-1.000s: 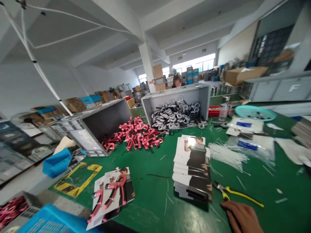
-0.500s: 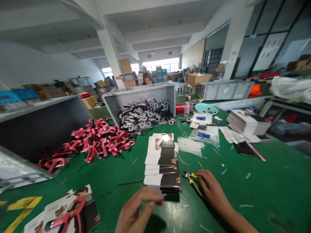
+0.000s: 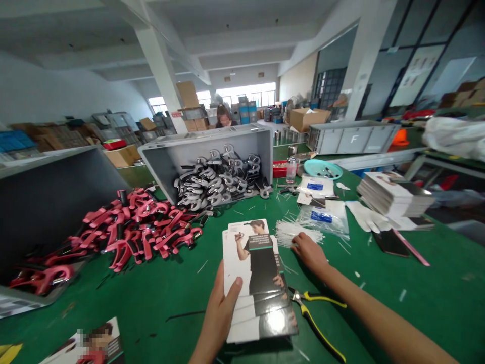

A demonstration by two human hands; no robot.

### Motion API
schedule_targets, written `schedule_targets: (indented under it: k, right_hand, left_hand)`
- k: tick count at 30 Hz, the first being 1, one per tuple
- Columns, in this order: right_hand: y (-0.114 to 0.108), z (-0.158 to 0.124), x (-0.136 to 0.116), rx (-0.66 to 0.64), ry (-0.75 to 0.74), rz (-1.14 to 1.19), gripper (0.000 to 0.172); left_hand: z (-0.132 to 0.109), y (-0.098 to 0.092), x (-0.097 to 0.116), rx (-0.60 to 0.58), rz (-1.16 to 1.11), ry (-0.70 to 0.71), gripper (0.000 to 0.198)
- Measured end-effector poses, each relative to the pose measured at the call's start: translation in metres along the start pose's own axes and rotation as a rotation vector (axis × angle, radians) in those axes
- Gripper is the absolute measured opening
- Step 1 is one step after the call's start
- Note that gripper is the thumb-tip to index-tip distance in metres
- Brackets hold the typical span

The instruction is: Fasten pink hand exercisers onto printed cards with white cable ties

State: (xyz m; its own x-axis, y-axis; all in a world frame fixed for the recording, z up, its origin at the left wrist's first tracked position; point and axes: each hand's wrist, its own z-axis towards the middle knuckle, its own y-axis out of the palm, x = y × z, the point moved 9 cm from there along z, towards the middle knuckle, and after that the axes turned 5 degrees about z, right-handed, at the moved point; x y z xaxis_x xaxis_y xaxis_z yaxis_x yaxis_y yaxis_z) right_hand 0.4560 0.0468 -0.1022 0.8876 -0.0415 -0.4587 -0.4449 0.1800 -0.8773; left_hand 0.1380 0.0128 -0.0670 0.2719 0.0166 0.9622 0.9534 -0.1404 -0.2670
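My left hand (image 3: 222, 308) grips the near-left side of a fanned stack of printed packaging cards (image 3: 265, 273), thumb on the top face and fingers beneath the edge. My right hand (image 3: 308, 251) reaches to the near right edge of a pile of white cable ties (image 3: 286, 233). Its fingers are bent together there, and whatever is between them is hidden. Just right of the cards lie side cutters (image 3: 303, 308) with yellow-black handles, their handles spread, touched by neither hand.
Pink hand grips (image 3: 151, 230) are heaped at left, spilling from a grey crate (image 3: 49, 177). Another tipped crate (image 3: 159, 162) holds grey hand grips (image 3: 212, 182). Plastic bags (image 3: 322, 222), a white glove (image 3: 367, 215) and a card stack (image 3: 394, 197) lie at right. A person (image 3: 224, 119) is beyond.
My left hand has moved onto the cards and taken hold of them. My right hand has let go of the side cutters and moved forward to the cable ties.
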Motion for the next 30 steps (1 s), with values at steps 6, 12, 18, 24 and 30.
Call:
schedule_targets:
  k: [6,12,18,24,30]
  right_hand:
    - [-0.009,0.013,-0.002,-0.050,0.001,0.003,0.022]
    - [-0.029,0.021,0.001,-0.049,0.019,0.219,0.020]
    - [-0.042,0.002,-0.013,-0.162,0.088,0.621,0.034]
    - [-0.056,-0.026,-0.049,-0.234,0.111,0.928,0.040]
    - [-0.062,-0.028,-0.078,-0.250,0.104,1.046,0.036]
  left_hand:
    - [-0.013,-0.004,-0.002,0.082,-0.032,-0.016,0.070]
    - [-0.012,-0.003,0.002,0.078,-0.060,-0.013,0.070]
    - [-0.012,-0.003,-0.001,0.086,-0.096,-0.005,0.069]
    - [-0.009,0.000,-0.010,0.051,-0.180,-0.030,0.073]
    - [-0.006,-0.020,0.002,0.067,-0.010,0.067,0.060]
